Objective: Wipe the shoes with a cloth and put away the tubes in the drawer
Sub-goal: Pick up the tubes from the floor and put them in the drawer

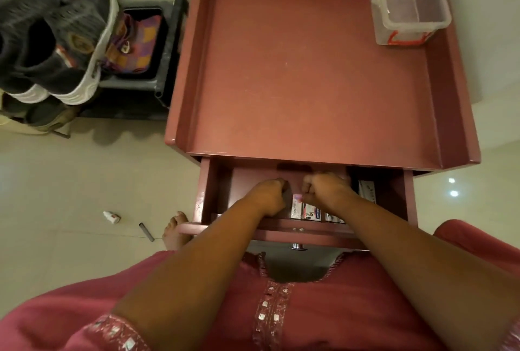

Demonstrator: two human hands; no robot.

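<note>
The drawer (409, 196) of the reddish cabinet stands pulled out. Several tube boxes (311, 212) stand in a row along its front. Both my hands are down inside it with curled fingers. My left hand (267, 196) grips the left edge of an upright white and pink tube box (296, 207). My right hand (323, 188) pinches that box's top from the right. More white boxes (367, 190) lie at the drawer's right. A pair of grey shoes (56, 38) with white soles sits on a dark rack at the top left. A checkered cloth (138, 44) lies in a black tray beside them.
The cabinet top (309, 69) has raised edges and carries a clear plastic container (409, 4) at its far right corner. On the tiled floor to the left lie a small white bottle (111, 217) and a dark stick (146, 232). My bare foot (175, 231) stands by the drawer front.
</note>
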